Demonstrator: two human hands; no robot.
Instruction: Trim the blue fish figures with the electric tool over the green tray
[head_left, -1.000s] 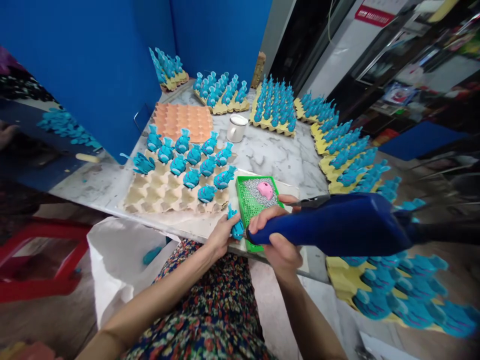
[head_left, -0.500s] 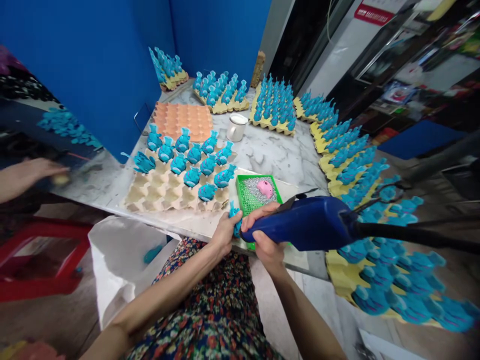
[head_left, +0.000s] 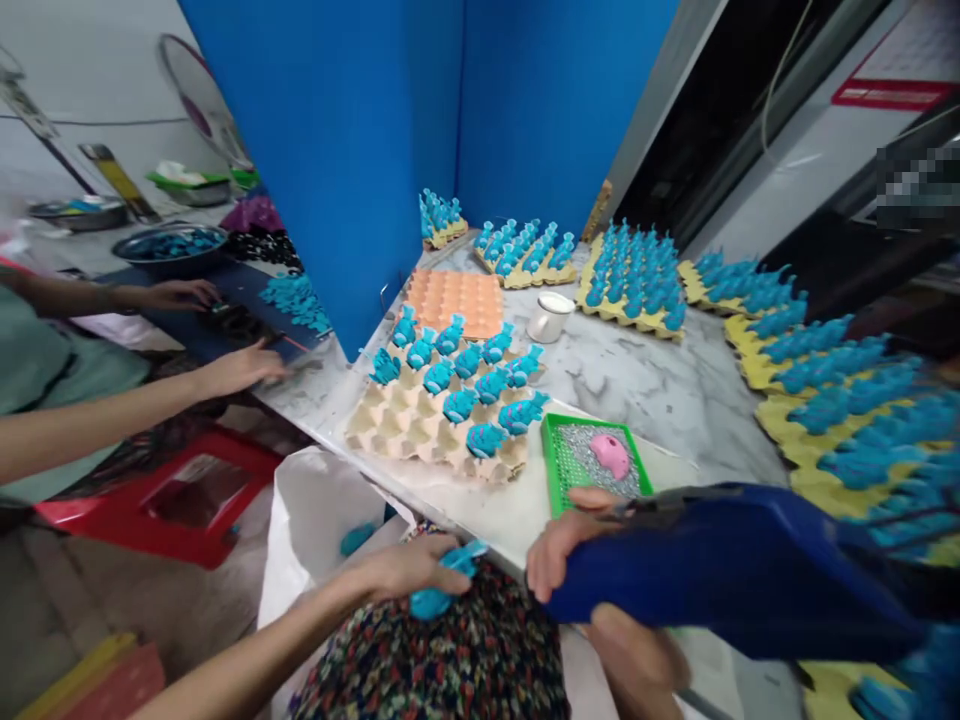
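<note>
My left hand [head_left: 405, 570] is shut on a turquoise fish figurine [head_left: 442, 585], holding it low over my floral skirt [head_left: 442, 650]. My right hand [head_left: 577, 555] grips a large blue corded hand tool [head_left: 735, 575], possibly a glue gun, and its tip is hidden. Just above that hand lies a green tray of silver glitter [head_left: 592, 465] with a pink piece [head_left: 611, 453] on it. Further up, turquoise fish stand in a cardboard egg tray [head_left: 427, 430] on the marble table [head_left: 622, 385].
Many yellow egg trays of turquoise fish [head_left: 825, 400] line the far and right table edges. An orange egg tray [head_left: 454, 303] and a white mug [head_left: 550, 318] stand near a blue partition [head_left: 322, 130]. A co-worker's hands [head_left: 240, 370] work at its left. A white sack [head_left: 315, 530] sits below.
The view has swung left, showing the co-worker. My left hand has drawn the fish back from the green tray towards my lap, and the blue tool now sits lower right.
</note>
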